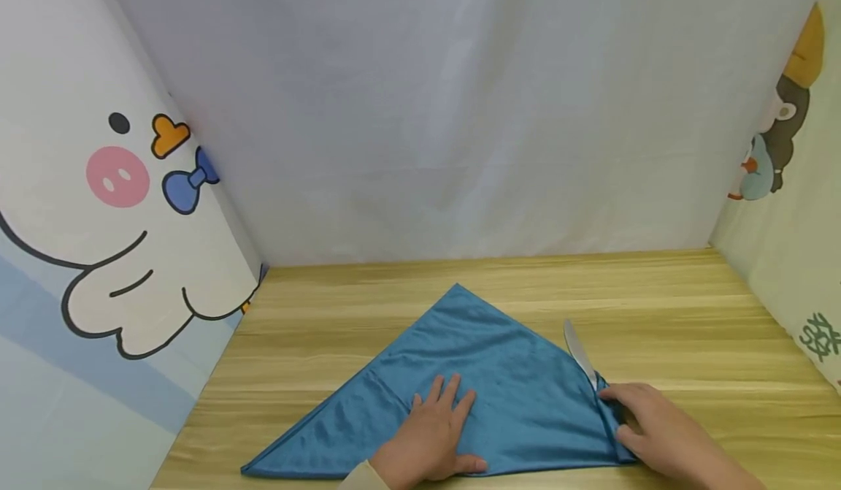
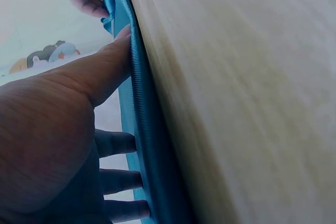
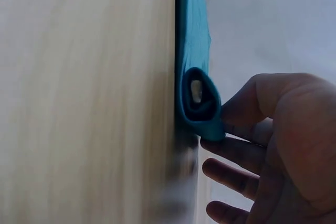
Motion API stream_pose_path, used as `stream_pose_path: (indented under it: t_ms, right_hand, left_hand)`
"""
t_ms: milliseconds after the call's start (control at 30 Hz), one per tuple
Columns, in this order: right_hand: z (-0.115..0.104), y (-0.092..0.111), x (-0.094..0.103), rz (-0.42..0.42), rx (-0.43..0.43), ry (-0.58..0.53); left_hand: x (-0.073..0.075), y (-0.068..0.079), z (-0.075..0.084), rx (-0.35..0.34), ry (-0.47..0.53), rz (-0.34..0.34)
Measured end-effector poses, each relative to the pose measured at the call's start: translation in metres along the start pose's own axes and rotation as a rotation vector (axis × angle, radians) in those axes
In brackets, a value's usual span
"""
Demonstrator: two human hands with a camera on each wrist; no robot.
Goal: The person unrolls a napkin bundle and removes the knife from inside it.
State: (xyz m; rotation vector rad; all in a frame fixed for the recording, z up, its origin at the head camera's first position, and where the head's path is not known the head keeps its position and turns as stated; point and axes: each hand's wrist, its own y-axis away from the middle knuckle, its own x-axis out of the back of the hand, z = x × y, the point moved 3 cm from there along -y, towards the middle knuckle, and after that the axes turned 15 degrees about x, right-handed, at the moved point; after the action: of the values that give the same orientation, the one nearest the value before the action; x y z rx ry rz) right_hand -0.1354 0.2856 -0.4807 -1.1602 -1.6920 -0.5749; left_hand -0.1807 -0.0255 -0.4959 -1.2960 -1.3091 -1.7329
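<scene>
A shiny blue cloth (image 1: 519,380), folded into a triangle, lies on the wooden table. Its right corner is turned over into a small roll (image 3: 202,121) around a knife (image 1: 578,351). The blade sticks out past the far end of the roll; inside its near end a pale tip shows, and the rest of the knife is hidden. My left hand (image 1: 430,431) rests flat on the middle of the cloth near the front edge, fingers spread. At the right corner my right hand (image 1: 657,428) pinches the rolled cloth between thumb and fingers.
Bare wooden tabletop (image 1: 709,329) surrounds the cloth. A pale curtain (image 1: 460,110) hangs along the back edge, with cartoon-printed panels at the left (image 1: 118,271) and right (image 1: 782,256).
</scene>
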Motion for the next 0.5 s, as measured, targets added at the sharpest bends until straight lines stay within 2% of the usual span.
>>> stream_pose_path:
  t_ms: [233, 500]
  right_hand:
    - [0.0036, 0.0067, 0.0012, 0.054, 0.033, 0.01]
    - [-0.0012, 0.0108, 0.0083, 0.179, 0.039, -0.035]
  left_hand:
    - [-0.0016, -0.0004, 0.0004, 0.001, 0.015, -0.01]
    - [-0.003, -0.0008, 0.0009, 0.0, 0.026, -0.008]
